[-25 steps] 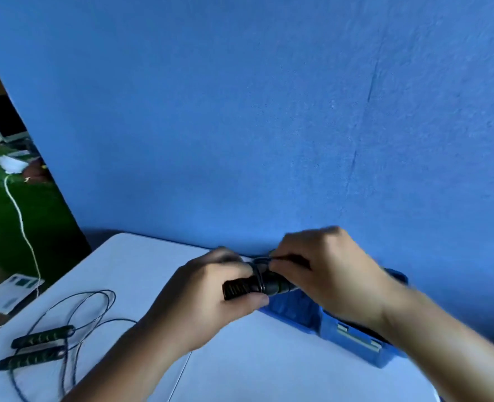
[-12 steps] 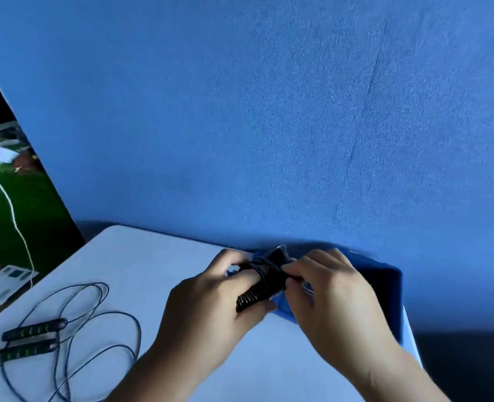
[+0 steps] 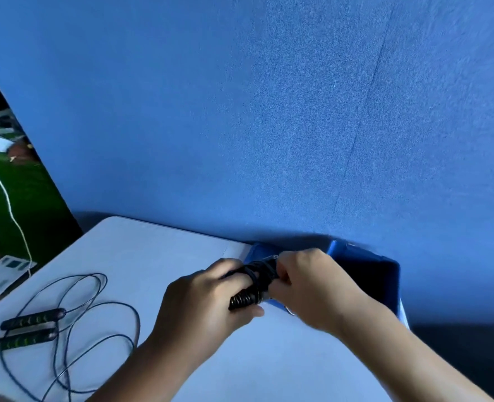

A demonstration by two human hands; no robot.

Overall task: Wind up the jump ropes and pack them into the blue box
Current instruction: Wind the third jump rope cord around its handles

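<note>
My left hand (image 3: 205, 303) grips the black handles of a wound jump rope (image 3: 254, 285), with cord wrapped round them. My right hand (image 3: 312, 288) pinches the cord at the handles' upper end. Both hands hover over the white table (image 3: 153, 256), just in front of the open blue box (image 3: 367, 256) at the table's back right. The box's inside is dark and mostly hidden. A second jump rope (image 3: 31, 329) lies on the table at the left, its two black handles side by side and its thin dark cord (image 3: 95, 314) in loose loops.
A blue wall (image 3: 269, 111) rises right behind the table and box. Past the table's left edge lie green flooring (image 3: 14, 204), a white cable (image 3: 8, 198) and a paper sheet (image 3: 5, 271). The table's right edge ends beside the box.
The view has swung, so the box now shows its open top. My hands have tilted the wound handles more upright and shifted slightly toward the box, still working the cord.
</note>
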